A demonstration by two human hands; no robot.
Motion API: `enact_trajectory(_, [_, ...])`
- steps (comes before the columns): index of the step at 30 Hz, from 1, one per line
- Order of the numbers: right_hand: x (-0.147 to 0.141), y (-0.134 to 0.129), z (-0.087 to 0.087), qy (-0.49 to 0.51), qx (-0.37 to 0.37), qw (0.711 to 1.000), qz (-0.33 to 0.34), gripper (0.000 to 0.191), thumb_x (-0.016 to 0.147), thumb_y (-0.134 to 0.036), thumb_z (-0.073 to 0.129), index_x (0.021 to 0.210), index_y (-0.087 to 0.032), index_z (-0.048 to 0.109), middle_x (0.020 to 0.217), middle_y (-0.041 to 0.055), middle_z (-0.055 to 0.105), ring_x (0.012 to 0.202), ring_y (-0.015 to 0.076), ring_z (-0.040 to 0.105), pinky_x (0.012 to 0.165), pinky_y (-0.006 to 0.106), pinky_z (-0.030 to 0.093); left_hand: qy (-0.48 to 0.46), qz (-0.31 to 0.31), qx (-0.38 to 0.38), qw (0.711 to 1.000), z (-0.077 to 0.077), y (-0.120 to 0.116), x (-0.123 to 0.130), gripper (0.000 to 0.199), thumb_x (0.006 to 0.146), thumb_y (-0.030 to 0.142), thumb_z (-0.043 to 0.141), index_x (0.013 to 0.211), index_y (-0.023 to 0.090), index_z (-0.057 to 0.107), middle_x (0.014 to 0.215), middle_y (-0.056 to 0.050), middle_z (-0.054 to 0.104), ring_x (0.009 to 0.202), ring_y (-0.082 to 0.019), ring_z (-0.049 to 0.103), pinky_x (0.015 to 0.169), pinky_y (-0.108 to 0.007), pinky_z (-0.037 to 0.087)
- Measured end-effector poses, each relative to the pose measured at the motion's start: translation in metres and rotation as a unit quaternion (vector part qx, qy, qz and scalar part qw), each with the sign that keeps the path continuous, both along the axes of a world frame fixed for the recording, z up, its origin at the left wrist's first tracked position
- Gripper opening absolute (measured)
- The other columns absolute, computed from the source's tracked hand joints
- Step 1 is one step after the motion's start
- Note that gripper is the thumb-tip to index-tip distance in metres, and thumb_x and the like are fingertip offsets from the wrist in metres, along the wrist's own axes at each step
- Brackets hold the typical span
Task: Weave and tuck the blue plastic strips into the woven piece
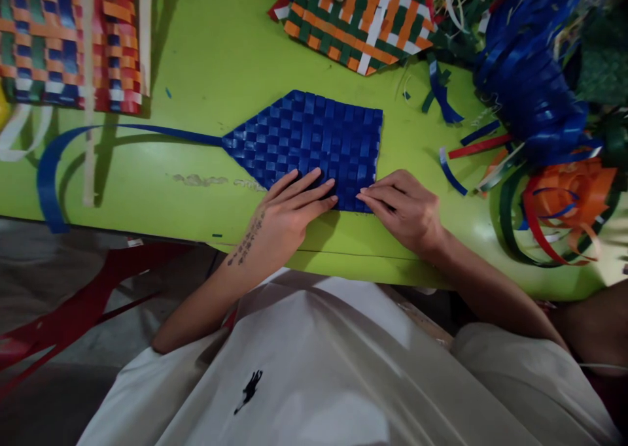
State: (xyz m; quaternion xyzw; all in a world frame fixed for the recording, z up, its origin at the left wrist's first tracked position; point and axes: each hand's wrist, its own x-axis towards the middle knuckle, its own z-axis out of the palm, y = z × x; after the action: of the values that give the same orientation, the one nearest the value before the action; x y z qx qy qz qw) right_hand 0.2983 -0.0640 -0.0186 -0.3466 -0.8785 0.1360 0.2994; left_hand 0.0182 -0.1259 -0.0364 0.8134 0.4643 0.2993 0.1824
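Note:
A blue woven piece [314, 138] made of flat plastic strips lies on the green table [206, 60]. Its left end tapers to a point, and one long blue strip [161, 131] runs from there to the left and curls down at its end. My left hand [289, 214] rests on the lower edge of the weave with its fingers stretched out. At the lower right corner, my right hand [405, 207] has thumb and fingertips pressed together against the edge. Whether a strip end sits in that pinch is hidden.
Multicoloured woven pieces lie at the upper left [53, 40] and at the top [363, 21]. On the right are a heap of blue strips [530, 86], an orange roll [569, 191] and several loose offcuts. The table's front edge runs just below my hands.

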Motion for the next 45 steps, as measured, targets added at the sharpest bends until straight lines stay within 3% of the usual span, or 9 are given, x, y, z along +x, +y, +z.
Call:
enact_trajectory(9, [-0.005, -0.001, 0.005, 0.011, -0.045, 0.999, -0.01, 0.01, 0.109, -0.022, 0.079, 0.108, -0.025, 0.089, 0.102, 0.0081, 0.085, 0.096, 0.0247, 0.082, 0.087, 0.041, 0.071, 0.006, -0.003, -0.019, 1.0, 0.001, -0.001, -0.001, 0.063, 0.107, -0.006, 0.05, 0.146, 0.034, 0.08, 0.162, 0.002, 0.072, 0.162, -0.026, 0.062, 0.137, -0.06, 0.055])
enact_trajectory(16, [0.009, 0.009, 0.016, -0.044, -0.102, 0.991, 0.073, 0.022, 0.113, -0.018, 0.068, 0.122, -0.028, 0.086, 0.117, 0.0088, 0.082, 0.108, 0.0272, 0.079, 0.096, 0.046, 0.069, 0.013, -0.004, -0.023, 1.0, 0.005, -0.001, -0.001, 0.061, 0.107, -0.006, 0.05, 0.145, 0.031, 0.081, 0.162, 0.001, 0.072, 0.162, -0.027, 0.062, 0.136, -0.06, 0.056])
enact_trajectory(23, [0.01, 0.012, 0.019, -0.056, -0.064, 0.993, 0.083, 0.02, 0.116, -0.023, 0.066, 0.124, -0.024, 0.085, 0.116, 0.0122, 0.078, 0.104, 0.0242, 0.078, 0.088, 0.039, 0.068, 0.022, -0.005, -0.024, 0.999, 0.008, -0.003, -0.001, 0.057, 0.111, -0.003, 0.049, 0.145, 0.029, 0.08, 0.162, 0.0, 0.072, 0.162, -0.027, 0.062, 0.136, -0.06, 0.054])
enact_trajectory(26, [0.008, 0.013, 0.018, -0.032, -0.064, 0.996, 0.053, 0.019, 0.115, -0.023, 0.068, 0.121, -0.024, 0.086, 0.115, 0.0115, 0.079, 0.1, 0.023, 0.078, 0.086, 0.038, 0.068, 0.024, -0.002, -0.013, 1.0, 0.015, 0.0, -0.003, 0.046, 0.112, 0.004, 0.055, 0.139, 0.028, 0.083, 0.157, -0.002, 0.077, 0.157, -0.029, 0.067, 0.131, -0.059, 0.057])
enact_trajectory(30, [0.009, 0.017, 0.015, -0.004, -0.082, 0.997, -0.007, 0.016, 0.109, -0.024, 0.075, 0.116, -0.027, 0.089, 0.111, 0.0091, 0.083, 0.094, 0.0234, 0.079, 0.083, 0.039, 0.069, 0.081, -0.023, -0.043, 0.996, 0.031, 0.029, -0.003, 0.034, 0.113, 0.015, 0.062, 0.125, 0.034, 0.088, 0.137, 0.001, 0.087, 0.134, -0.03, 0.078, 0.114, -0.052, 0.064])
enact_trajectory(33, [0.011, 0.019, 0.015, 0.004, -0.093, 0.996, -0.008, 0.015, 0.108, -0.024, 0.077, 0.114, -0.028, 0.09, 0.11, 0.008, 0.084, 0.094, 0.024, 0.08, 0.083, 0.039, 0.069, 0.153, -0.12, -0.05, 0.98, 0.041, 0.067, 0.005, 0.045, 0.107, 0.006, 0.055, 0.12, 0.032, 0.089, 0.133, 0.001, 0.087, 0.12, -0.03, 0.078, 0.103, -0.049, 0.064])
enact_trajectory(37, [0.015, 0.019, 0.017, -0.003, -0.117, 0.993, 0.005, 0.017, 0.107, -0.023, 0.076, 0.113, -0.03, 0.09, 0.112, 0.0065, 0.084, 0.096, 0.0245, 0.081, 0.086, 0.041, 0.07, 0.184, -0.222, -0.085, 0.954, 0.046, 0.109, 0.02, 0.028, 0.108, 0.017, 0.065, 0.111, 0.03, 0.09, 0.124, -0.001, 0.087, 0.115, -0.029, 0.078, 0.1, -0.043, 0.065])
enact_trajectory(42, [0.016, 0.019, 0.02, -0.014, -0.138, 0.99, 0.013, 0.02, 0.107, -0.022, 0.073, 0.112, -0.03, 0.091, 0.112, 0.0062, 0.085, 0.097, 0.0249, 0.082, 0.089, 0.041, 0.07, 0.106, -0.23, -0.163, 0.954, 0.051, 0.122, 0.027, 0.024, 0.109, 0.021, 0.064, 0.104, 0.027, 0.087, 0.119, 0.003, 0.089, 0.119, -0.02, 0.081, 0.111, -0.031, 0.064])
enact_trajectory(45, [0.016, 0.02, 0.022, -0.007, -0.135, 0.991, 0.013, 0.02, 0.106, -0.02, 0.073, 0.111, -0.028, 0.091, 0.112, 0.0067, 0.085, 0.096, 0.0247, 0.082, 0.088, 0.04, 0.07, 0.121, -0.233, -0.183, 0.947, 0.053, 0.124, 0.03, 0.022, 0.109, 0.022, 0.066, 0.106, 0.025, 0.087, 0.122, 0.002, 0.089, 0.125, -0.02, 0.081, 0.114, -0.031, 0.064])
